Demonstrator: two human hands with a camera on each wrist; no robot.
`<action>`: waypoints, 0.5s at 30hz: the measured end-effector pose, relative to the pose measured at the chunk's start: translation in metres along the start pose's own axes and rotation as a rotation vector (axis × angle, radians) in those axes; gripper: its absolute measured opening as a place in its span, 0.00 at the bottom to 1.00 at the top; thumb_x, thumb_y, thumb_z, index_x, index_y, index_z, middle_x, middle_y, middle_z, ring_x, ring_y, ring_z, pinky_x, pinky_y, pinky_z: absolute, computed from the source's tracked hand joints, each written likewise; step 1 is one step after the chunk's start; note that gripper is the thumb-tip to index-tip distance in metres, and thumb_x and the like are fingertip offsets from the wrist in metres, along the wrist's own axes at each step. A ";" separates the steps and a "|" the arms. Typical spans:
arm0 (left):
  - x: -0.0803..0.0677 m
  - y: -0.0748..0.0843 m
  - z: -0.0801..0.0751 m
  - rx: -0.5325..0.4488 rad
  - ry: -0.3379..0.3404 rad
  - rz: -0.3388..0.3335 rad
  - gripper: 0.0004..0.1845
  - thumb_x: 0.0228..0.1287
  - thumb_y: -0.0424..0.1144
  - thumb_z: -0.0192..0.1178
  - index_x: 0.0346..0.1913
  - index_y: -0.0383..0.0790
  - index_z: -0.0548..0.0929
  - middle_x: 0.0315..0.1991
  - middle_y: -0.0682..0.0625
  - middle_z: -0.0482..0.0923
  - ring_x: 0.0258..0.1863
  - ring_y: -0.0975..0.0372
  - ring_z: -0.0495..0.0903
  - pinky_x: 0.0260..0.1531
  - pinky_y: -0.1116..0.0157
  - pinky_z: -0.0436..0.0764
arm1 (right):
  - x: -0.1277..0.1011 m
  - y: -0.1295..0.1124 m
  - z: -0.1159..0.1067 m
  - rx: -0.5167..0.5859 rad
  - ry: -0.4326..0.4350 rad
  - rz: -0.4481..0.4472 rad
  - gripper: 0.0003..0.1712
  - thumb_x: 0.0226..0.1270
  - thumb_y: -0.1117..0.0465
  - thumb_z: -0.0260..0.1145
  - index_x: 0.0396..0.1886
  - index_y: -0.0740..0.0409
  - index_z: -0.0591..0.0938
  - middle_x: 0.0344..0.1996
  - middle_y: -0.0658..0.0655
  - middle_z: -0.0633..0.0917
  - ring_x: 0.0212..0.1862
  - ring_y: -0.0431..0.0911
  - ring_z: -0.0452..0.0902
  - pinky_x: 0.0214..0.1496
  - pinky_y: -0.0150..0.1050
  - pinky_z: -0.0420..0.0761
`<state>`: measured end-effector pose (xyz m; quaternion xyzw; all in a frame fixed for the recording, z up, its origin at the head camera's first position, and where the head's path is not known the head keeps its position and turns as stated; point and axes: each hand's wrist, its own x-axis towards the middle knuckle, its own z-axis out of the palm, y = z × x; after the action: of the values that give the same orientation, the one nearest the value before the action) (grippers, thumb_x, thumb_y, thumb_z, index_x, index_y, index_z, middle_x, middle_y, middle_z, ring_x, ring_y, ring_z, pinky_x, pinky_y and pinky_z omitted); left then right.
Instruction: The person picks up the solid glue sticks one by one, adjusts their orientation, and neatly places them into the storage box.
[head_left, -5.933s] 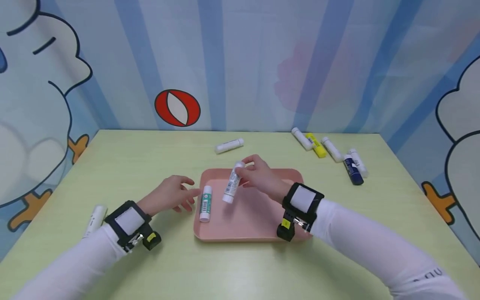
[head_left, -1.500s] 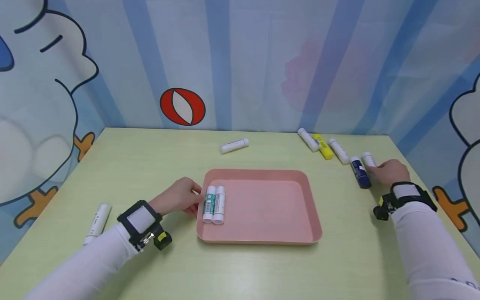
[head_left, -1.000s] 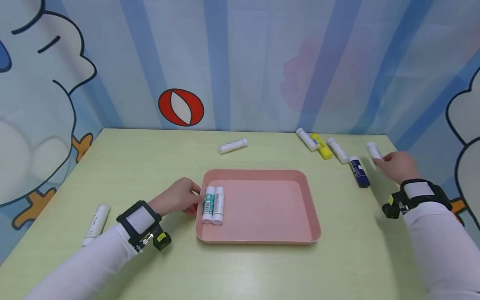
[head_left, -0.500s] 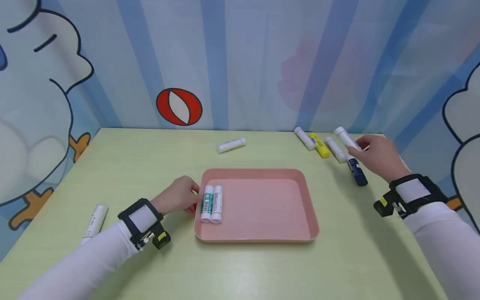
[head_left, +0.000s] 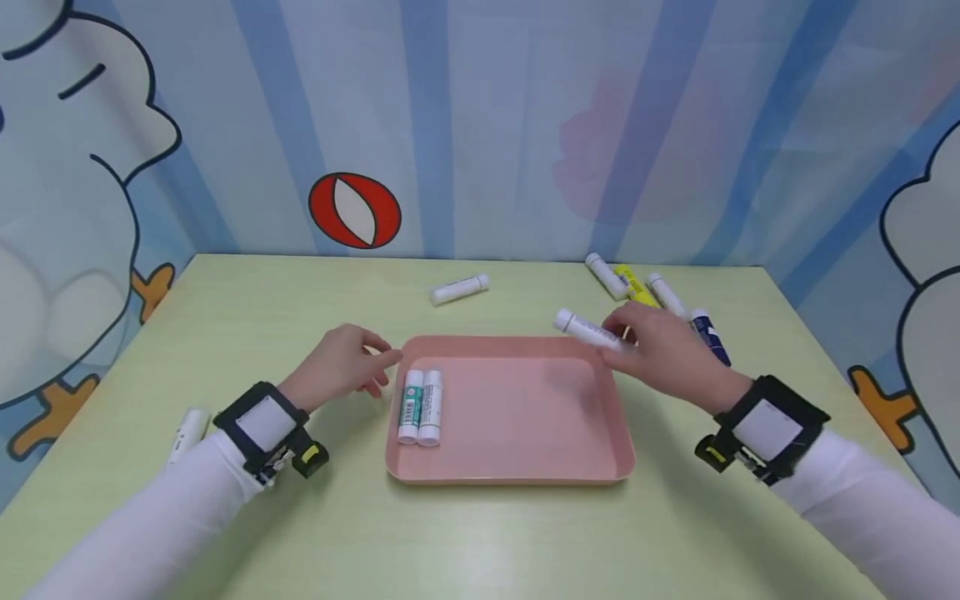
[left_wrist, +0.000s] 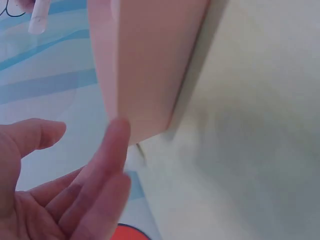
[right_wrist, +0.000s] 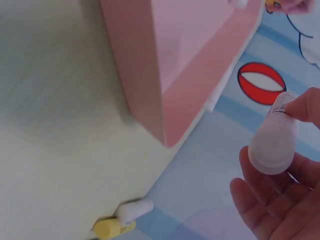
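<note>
My right hand [head_left: 667,354] pinches a white glue stick [head_left: 585,327] over the back right corner of the pink tray [head_left: 517,479]. In the right wrist view the end of that glue stick [right_wrist: 272,150] faces the camera, thumb on one side and fingers on the other. My left hand [head_left: 337,367] is beside the tray's left rim with loose, parted fingers and nothing in them; the left wrist view shows its fingertips right at the tray wall [left_wrist: 150,65]. Inside the tray, a green-labelled glue stick [head_left: 410,408] and a white glue stick [head_left: 431,408] lie side by side at the left.
Behind the tray lies a white glue stick [head_left: 459,289]. At the back right are a yellow glue stick [head_left: 633,286], a dark blue one [head_left: 709,336] and two white ones. Another white glue stick [head_left: 189,433] lies at the left, partly behind my left forearm.
My right hand took a white glue stick from the back right group and carried it left to the tray. My left hand has let go of the tray's rim and moved slightly back.
</note>
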<state>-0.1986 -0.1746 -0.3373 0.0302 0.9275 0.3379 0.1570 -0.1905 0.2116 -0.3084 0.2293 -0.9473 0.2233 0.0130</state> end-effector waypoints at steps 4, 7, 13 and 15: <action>-0.001 0.008 -0.005 0.127 0.141 0.114 0.22 0.69 0.47 0.59 0.57 0.35 0.80 0.38 0.44 0.84 0.31 0.56 0.83 0.32 0.62 0.79 | -0.002 -0.019 0.016 -0.022 -0.058 -0.045 0.15 0.60 0.60 0.71 0.44 0.62 0.81 0.34 0.51 0.80 0.33 0.44 0.74 0.34 0.39 0.76; -0.002 0.015 -0.002 0.203 0.220 0.198 0.21 0.68 0.48 0.60 0.56 0.38 0.81 0.42 0.44 0.83 0.35 0.55 0.82 0.33 0.60 0.80 | -0.005 -0.031 0.024 -0.037 -0.101 -0.069 0.16 0.60 0.59 0.71 0.45 0.59 0.80 0.35 0.49 0.79 0.34 0.44 0.74 0.37 0.39 0.76; -0.011 0.031 0.015 0.287 0.264 0.431 0.19 0.67 0.46 0.62 0.54 0.39 0.82 0.37 0.49 0.84 0.35 0.59 0.81 0.32 0.64 0.80 | -0.009 -0.045 0.034 -0.063 -0.096 -0.162 0.14 0.59 0.58 0.72 0.42 0.57 0.80 0.40 0.52 0.79 0.33 0.42 0.73 0.35 0.37 0.77; -0.015 0.036 0.021 0.316 0.270 0.508 0.18 0.66 0.46 0.63 0.53 0.39 0.83 0.35 0.50 0.84 0.34 0.59 0.81 0.31 0.65 0.80 | -0.009 -0.047 0.036 -0.074 -0.074 -0.207 0.14 0.57 0.59 0.72 0.41 0.57 0.80 0.40 0.53 0.79 0.33 0.42 0.73 0.33 0.36 0.77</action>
<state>-0.1797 -0.1367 -0.3251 0.2398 0.9437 0.2189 -0.0632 -0.1584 0.1627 -0.3219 0.3336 -0.9259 0.1771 0.0093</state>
